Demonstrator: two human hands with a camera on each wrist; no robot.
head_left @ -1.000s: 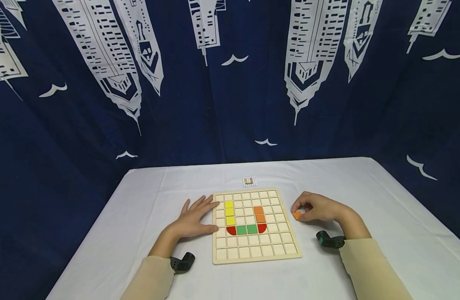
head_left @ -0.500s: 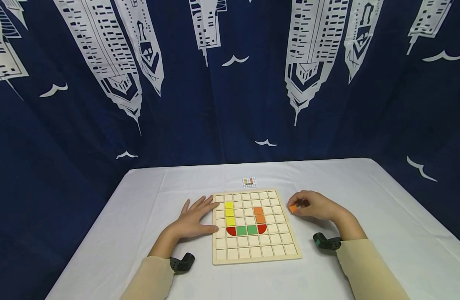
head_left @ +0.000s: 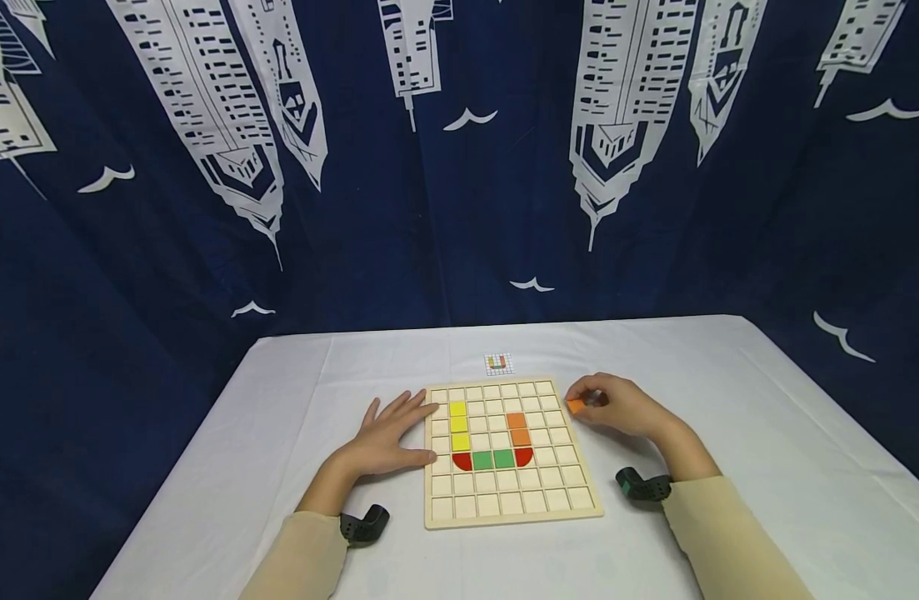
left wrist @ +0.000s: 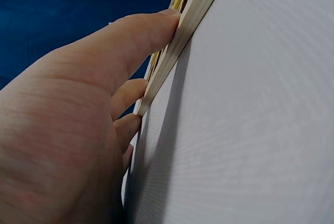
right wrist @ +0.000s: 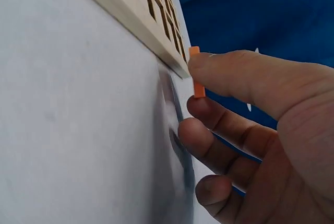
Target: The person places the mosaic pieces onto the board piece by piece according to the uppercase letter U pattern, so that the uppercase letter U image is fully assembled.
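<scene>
Beside the wooden board (head_left: 510,508) — right hand (head_left: 622,406) pinching orange tile (head_left: 576,406), left hand (head_left: 387,437) flat, fingers straight

Our right hand (right wrist: 261,130) pinched a thin orange tile (right wrist: 197,72) just beside the wooden board's (right wrist: 125,4) edge, above the white tablecloth (right wrist: 78,130).

Bright even light, soft shadows, curved wide-angle edges, blurred wrist close-ups

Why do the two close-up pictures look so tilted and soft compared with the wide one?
Head view: even light, sharp wooden board, curtain bowed by the wide lens. Left wrist view: left hand fills the frame, blurred. Right wrist view: orange tile fairly crisp, fingers soft.
</scene>
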